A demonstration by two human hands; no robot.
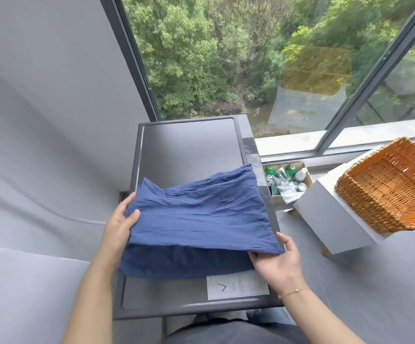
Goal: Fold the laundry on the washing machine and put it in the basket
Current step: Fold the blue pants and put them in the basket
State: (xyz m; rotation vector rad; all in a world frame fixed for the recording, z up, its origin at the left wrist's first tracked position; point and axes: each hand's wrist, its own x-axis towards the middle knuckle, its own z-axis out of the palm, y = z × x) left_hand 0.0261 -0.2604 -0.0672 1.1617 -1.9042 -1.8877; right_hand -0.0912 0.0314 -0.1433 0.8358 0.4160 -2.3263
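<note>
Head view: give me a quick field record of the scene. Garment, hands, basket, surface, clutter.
garment: blue cloth, wrinkled, partly folded, on the washing machine top
left hand: left hand grips the cloth's left edge
right hand: right hand holds the cloth's near right corner, lifted
basket: wicker basket, no laundry visible inside, on a white stand to the right
clutter: cardboard box of bottles between machine and stand
task state: folding under way, nothing in the basket yet

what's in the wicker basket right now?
Nothing visible: the basket shows bare woven bottom and inner walls. Its near wall hides a strip of the bottom, so that part is unconfirmed. The blue cloth is on the washer, held by both hands.
</note>
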